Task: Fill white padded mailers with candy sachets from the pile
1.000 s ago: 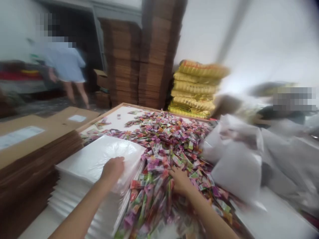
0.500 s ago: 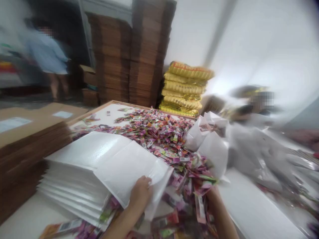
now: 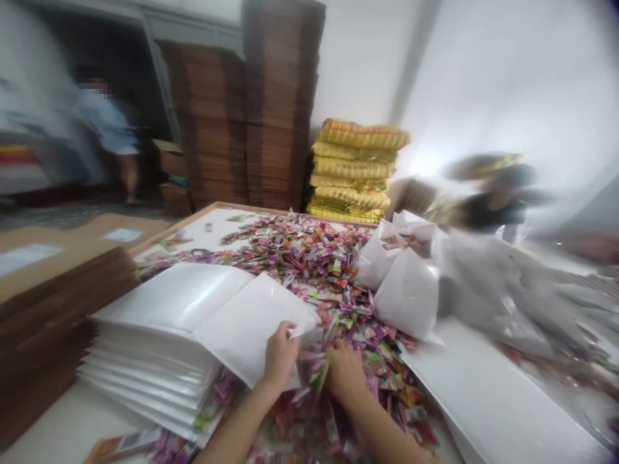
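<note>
My left hand (image 3: 281, 354) is closed on the edge of a white padded envelope (image 3: 246, 325), thumb on top, with the envelope's mouth turned to the right. At that mouth is my right hand (image 3: 344, 370), fingers curled round several small colourful packets (image 3: 316, 375), which are blurred by motion. A large heap of the same packets (image 3: 309, 248), purple, pink and green, spreads over the table behind and around both hands. Left of my left hand lies a stack of white padded envelopes (image 3: 149, 361). How many packets are inside the held envelope is hidden.
Filled white bags (image 3: 409, 293) stand to the right, beside a white board (image 3: 503, 386). Flattened cartons (image 3: 62, 309) are piled at left. Behind the table's wooden rim (image 3: 178, 225) rise tall cardboard stacks (image 3: 280, 103) and yellow sacks (image 3: 355, 167). Two people are farther back.
My right hand has moved left with packets from the heap to the envelope's mouth. My left hand keeps its hold on the envelope. The person at back left has shifted.
</note>
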### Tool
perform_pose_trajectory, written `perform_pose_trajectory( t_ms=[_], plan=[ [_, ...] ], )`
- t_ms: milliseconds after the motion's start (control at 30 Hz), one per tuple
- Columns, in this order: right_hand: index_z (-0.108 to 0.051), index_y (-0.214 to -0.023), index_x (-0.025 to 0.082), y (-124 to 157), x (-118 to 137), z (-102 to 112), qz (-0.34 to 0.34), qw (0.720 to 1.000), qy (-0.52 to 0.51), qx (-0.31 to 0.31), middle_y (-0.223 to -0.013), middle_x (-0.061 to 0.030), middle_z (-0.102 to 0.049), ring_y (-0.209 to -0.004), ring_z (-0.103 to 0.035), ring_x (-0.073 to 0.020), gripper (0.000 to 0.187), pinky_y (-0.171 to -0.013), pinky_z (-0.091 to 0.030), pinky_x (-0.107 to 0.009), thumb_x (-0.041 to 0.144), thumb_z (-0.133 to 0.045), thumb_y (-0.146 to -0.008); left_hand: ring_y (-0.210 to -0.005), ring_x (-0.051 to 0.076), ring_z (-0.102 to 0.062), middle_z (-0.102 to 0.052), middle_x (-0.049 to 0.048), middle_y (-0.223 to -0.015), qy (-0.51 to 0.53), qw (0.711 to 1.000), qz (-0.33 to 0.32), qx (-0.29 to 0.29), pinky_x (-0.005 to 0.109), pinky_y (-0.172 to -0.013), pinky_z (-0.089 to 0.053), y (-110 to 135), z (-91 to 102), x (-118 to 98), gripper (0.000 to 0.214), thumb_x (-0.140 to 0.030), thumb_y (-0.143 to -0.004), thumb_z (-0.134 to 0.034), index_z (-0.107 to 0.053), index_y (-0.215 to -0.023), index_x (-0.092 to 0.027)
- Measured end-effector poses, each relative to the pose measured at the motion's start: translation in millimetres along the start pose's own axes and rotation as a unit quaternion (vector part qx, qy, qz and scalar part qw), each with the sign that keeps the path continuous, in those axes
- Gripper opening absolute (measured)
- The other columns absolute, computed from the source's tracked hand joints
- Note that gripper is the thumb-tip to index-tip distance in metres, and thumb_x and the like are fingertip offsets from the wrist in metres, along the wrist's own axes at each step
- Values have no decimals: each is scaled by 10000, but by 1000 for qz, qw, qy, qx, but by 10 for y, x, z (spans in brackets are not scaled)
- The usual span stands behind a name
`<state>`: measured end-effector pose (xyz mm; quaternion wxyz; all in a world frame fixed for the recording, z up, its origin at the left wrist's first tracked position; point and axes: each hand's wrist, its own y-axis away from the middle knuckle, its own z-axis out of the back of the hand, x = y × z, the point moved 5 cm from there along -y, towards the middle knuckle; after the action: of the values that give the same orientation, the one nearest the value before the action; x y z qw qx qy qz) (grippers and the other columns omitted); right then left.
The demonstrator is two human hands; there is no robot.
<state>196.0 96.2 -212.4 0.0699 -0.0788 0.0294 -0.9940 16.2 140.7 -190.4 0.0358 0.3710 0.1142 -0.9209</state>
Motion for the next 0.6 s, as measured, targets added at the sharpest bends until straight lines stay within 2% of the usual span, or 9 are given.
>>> perform_pose_trajectory(
  t_ms=[67,167,233,300,367,433,500,567,600],
  plan=[
    [-671,-1072,229,-1,59,7,20,999,25,-2,-1108,-153,-632,-1004,-587,-347,267,-828,-428,-492,296,-538,-850,-761,210,-633,-684,79,-770,-30,999,-34,22,287,-692,-414,-128,-124,-231,152,-218,-828,-518,-664,-846,-182],
    [-661,-1132,230,-74,55,19,18,1000,11,13,-1120,-168,-654,-1022,-598,-369,313,-842,-439,-518,292,-541,-850,-788,255,-635,-673,126,-754,-62,990,-116,54,345,-718,-413,-219,-314,-717,187,-221,-844,-519,-651,-719,-173],
    [-681,-1116,215,-180,-45,0,-16,998,-39,41,-1100,-174,-682,-998,-636,-352,307,-842,-465,-475,304,-521,-871,-852,250,-630,-679,120,-816,-69,975,-195,76,361,-790,-414,-115,-386,-1026,187,-169,-854,-500,-656,-753,-189],
    [-713,-1062,169,-312,-184,-21,-67,993,-82,61,-1059,-196,-706,-986,-668,-330,320,-834,-486,-420,281,-456,-907,-915,235,-613,-680,93,-882,-76,955,-269,94,365,-877,-401,90,-393,-1184,204,-145,-876,-484,-658,-804,-223],
    [-734,-1010,141,-441,-298,-25,-113,987,-100,61,-1023,-213,-720,-967,-691,-325,353,-809,-502,-400,287,-427,-916,-961,248,-590,-671,84,-922,-88,942,-308,97,401,-935,-377,270,-332,-1122,229,-167,-915,-450,-658,-856,-241],
    [-744,-1010,160,-536,-342,-21,-142,982,-113,60,-1005,-204,-731,-933,-706,-337,378,-764,-518,-401,404,-481,-889,-994,275,-569,-659,93,-955,-120,944,-304,47,455,-946,-362,311,-200,-888,257,-169,-932,-411,-660,-934,-234],
    [-738,-1057,205,-582,-341,-6,-165,973,-152,55,-1020,-173,-739,-934,-708,-349,443,-737,-524,-400,528,-582,-798,-1054,302,-545,-638,116,-1040,-154,952,-258,-54,493,-957,-356,215,-22,-597,248,-152,-912,-427,-649,-1009,-209],
    [-729,-1090,224,-590,-329,22,-178,958,-222,46,-1040,-141,-743,-966,-701,-343,489,-744,-524,-385,541,-651,-726,-1122,318,-514,-590,148,-1149,-160,954,-194,-163,504,-984,-364,77,138,-360,212,-160,-891,-463,-631,-1019,-178],
    [-725,-1097,223,-588,-328,42,-179,949,-258,42,-1043,-128,-745,-979,-696,-334,486,-754,-524,-375,524,-662,-720,-1144,318,-503,-566,164,-1176,-145,954,-173,-197,497,-991,-378,21,179,-286,194,-167,-893,-465,-620,-1008,-164]
  ],
)
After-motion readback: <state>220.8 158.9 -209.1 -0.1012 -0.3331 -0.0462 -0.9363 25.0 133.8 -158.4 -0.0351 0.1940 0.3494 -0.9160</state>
